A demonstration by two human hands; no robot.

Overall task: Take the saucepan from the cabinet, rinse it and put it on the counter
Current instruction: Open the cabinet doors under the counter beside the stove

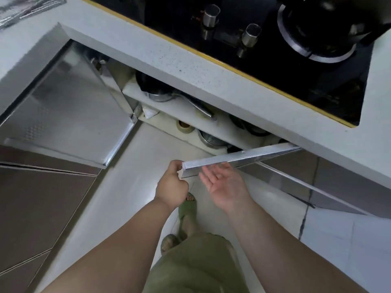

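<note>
Left hand (pixel 172 182) pinches free edge of silver metal cabinet door (pixel 239 158); right hand (pixel 224 183) spread, palm up, empty. Steel saucepan with long handle (pixel 161 96) on upper cabinet shelf, beside dark pot. Likely rigid, moderately light, smooth. Grasp handle near its end.

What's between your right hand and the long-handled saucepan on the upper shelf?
In the head view, the right cabinet door's top edge crosses above the open right hand; beyond it, the shelf edge fronts the saucepan.
</note>
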